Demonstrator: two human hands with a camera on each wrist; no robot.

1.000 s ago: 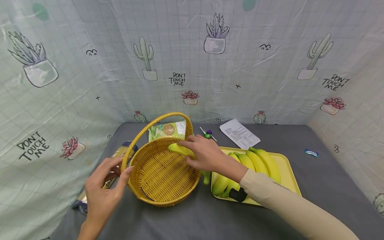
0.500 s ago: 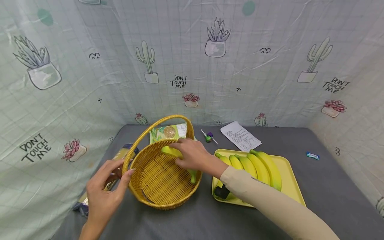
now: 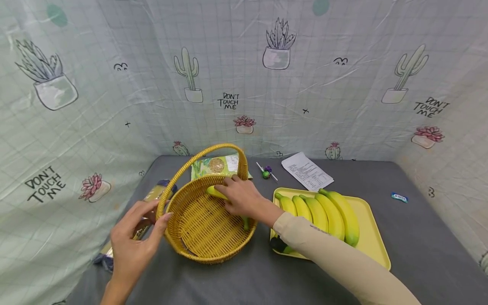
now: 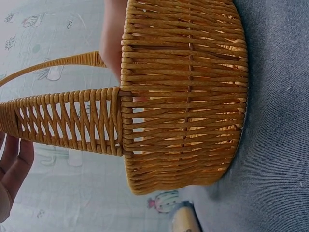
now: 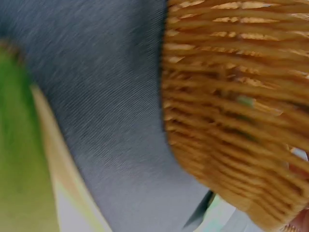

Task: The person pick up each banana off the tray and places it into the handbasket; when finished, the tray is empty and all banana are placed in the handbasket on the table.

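A woven yellow basket (image 3: pixel 206 250) with a hoop handle (image 3: pixel 198 154) stands on the grey table. My right hand (image 3: pixel 238 197) reaches over its right rim and grips a yellow banana (image 3: pixel 215 192), low inside the basket; the green stem end (image 3: pixel 245 222) shows by the rim. My left hand (image 3: pixel 133 237) is at the basket's left side, fingers relaxed, fingertips touching the rim near the handle's base. The left wrist view shows the basket's wall (image 4: pixel 188 96) and handle (image 4: pixel 63 123) close up. The right wrist view shows blurred basket weave (image 5: pixel 241 96).
A yellow tray (image 3: pixel 371 237) with a bunch of bananas (image 3: pixel 328 214) lies right of the basket. Behind are a green snack packet (image 3: pixel 213 166), a lollipop (image 3: pixel 266 173), a printed paper (image 3: pixel 306 170) and a small blue wrapper (image 3: pixel 399 197). A package (image 3: pixel 152 194) lies left of the basket.
My right hand has carried the banana leftward from over the basket's right rim and lowered it inside. The left hand has stayed at the left rim.
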